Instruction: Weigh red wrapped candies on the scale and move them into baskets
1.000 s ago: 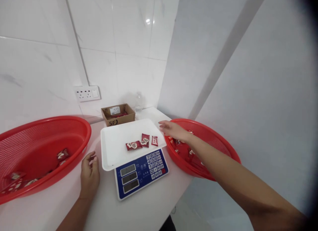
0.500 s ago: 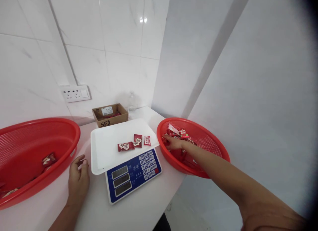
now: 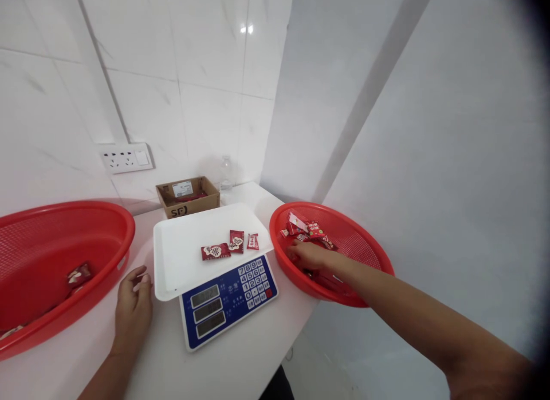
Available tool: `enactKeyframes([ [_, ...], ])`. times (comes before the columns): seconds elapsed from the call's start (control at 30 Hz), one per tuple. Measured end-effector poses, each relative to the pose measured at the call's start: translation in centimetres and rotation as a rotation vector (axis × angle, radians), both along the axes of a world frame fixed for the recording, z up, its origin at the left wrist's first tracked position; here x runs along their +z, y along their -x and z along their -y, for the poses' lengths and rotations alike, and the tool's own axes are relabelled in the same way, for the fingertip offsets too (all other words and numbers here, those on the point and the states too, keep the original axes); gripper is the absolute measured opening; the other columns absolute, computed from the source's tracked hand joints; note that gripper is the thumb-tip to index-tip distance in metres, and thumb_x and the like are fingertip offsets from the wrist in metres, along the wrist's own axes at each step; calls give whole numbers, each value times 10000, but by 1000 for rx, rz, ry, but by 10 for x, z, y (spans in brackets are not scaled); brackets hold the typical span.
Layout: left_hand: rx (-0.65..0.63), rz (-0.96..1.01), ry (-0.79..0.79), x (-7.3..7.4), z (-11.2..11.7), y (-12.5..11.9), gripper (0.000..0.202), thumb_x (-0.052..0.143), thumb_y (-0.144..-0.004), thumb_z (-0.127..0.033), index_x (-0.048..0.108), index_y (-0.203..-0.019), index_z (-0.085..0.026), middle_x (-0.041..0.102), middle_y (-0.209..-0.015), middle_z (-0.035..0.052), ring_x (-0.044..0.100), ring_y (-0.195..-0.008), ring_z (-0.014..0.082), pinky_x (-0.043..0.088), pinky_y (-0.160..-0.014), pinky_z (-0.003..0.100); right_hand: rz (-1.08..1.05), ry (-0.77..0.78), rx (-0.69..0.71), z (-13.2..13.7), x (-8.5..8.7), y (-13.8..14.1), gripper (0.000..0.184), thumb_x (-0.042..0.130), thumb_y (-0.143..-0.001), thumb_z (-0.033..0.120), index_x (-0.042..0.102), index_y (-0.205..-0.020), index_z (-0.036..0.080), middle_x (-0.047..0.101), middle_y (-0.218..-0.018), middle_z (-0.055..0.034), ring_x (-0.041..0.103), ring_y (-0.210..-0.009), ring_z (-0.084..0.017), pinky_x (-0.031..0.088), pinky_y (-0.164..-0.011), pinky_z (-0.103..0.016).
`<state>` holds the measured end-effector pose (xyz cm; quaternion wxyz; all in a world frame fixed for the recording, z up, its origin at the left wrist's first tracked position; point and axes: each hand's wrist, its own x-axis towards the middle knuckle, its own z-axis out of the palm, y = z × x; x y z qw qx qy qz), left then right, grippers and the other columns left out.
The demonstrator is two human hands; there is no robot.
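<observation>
A blue electronic scale (image 3: pixel 230 301) with a white tray (image 3: pixel 184 257) stands in the middle of the white counter. Three red candy packets (image 3: pixel 230 246) lie on the tray. My right hand (image 3: pixel 308 254) reaches into the red basket on the right (image 3: pixel 369 254), fingers curled down among several red packets (image 3: pixel 307 228); what it grips is hidden. My left hand (image 3: pixel 133 305) rests on the counter just left of the scale, fingers loosely curled and empty, beside the large red basket (image 3: pixel 103 216), which holds a few packets (image 3: pixel 79 274).
A small open cardboard box (image 3: pixel 188 196) sits against the tiled wall behind the scale, with a clear bottle (image 3: pixel 226 173) next to it. A wall socket (image 3: pixel 124 157) is above. The counter's edge runs just in front of the scale and under the right basket.
My right hand moved from above the tray's right edge down into the right basket and settled among the packets. The left hand stayed by the scale. The view shifted slightly right.
</observation>
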<state>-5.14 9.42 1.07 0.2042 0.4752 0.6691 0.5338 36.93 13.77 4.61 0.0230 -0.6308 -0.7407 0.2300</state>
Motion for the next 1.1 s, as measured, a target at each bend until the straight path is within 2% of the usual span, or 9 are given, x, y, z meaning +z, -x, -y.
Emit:
enactKeyframes([
  [0.07, 0, -16, -14, -2, 0, 1, 448, 410, -815, -485, 499, -1144, -194, 545, -1123, 81, 547, -914, 210, 423, -799, 361, -4, -48, -3, -6, 9, -5, 251, 581, -582, 26, 636, -767, 186, 619, -901, -26, 565, -776, -169, 415, -671, -240],
  [0.17, 3, -32, -31, -3, -1, 2, 449, 404, -815, -486, 503, -1137, -189, 550, -1101, 80, 548, -903, 210, 427, -784, 354, -34, -113, -45, -13, 27, -14, 255, 525, -592, 3, 608, -752, 184, 611, -794, 1, 551, -748, -151, 397, -660, -227],
  [0.33, 1, -19, -21, -3, -2, 1, 459, 407, -809, -488, 505, -1137, -183, 550, -1058, 80, 547, -898, 215, 428, -792, 360, -120, -183, -146, -9, 58, -17, 157, 497, -655, 67, 554, -735, 189, 546, -605, 43, 481, -522, -94, 361, -499, -194],
  [0.43, 1, -3, -7, -2, -2, 1, 451, 411, -805, -483, 505, -1130, -185, 546, -1069, 79, 544, -906, 216, 429, -798, 363, -212, -232, -183, -8, 75, -3, 118, 464, -702, 107, 515, -767, 192, 512, -601, 49, 459, -471, -74, 361, -441, -177],
  [0.57, -10, -7, -19, -3, -1, 1, 436, 411, -806, -480, 505, -1116, -189, 538, -1116, 86, 534, -930, 217, 420, -816, 366, -349, -274, -162, -13, 92, 35, 115, 474, -741, 167, 490, -850, 202, 537, -691, 42, 521, -523, -74, 424, -451, -169],
  [0.7, -18, -2, -12, -4, -1, 1, 419, 412, -813, -474, 495, -1115, -197, 534, -1144, 88, 524, -978, 227, 411, -843, 373, -506, -268, -57, -18, 92, 87, 95, 496, -758, 181, 489, -850, 204, 574, -745, 28, 556, -562, -81, 454, -471, -178],
  [0.83, -23, 14, -17, -1, 1, 0, 387, 414, -814, -457, 498, -1087, -194, 552, -1113, 84, 534, -959, 227, 417, -838, 374, -494, -307, 7, -22, 80, 129, 80, 491, -774, 179, 510, -847, 205, 592, -805, 19, 562, -598, -87, 460, -504, -193],
  [0.93, -26, 16, -28, 1, 3, -1, 362, 412, -818, -430, 499, -1074, -191, 559, -1103, 80, 539, -947, 219, 418, -846, 369, -463, -355, 27, -26, 74, 140, 60, 503, -777, 185, 535, -824, 204, 605, -822, 13, 560, -678, -106, 462, -601, -224],
  [1.1, -20, 10, -33, 0, 1, -1, 336, 403, -826, -413, 507, -1060, -195, 556, -1122, 76, 535, -971, 219, 415, -868, 371, -442, -406, 9, -31, 74, 133, 114, 487, -819, 269, 556, -884, 207, 624, -837, 4, 566, -739, -134, 456, -674, -273],
])
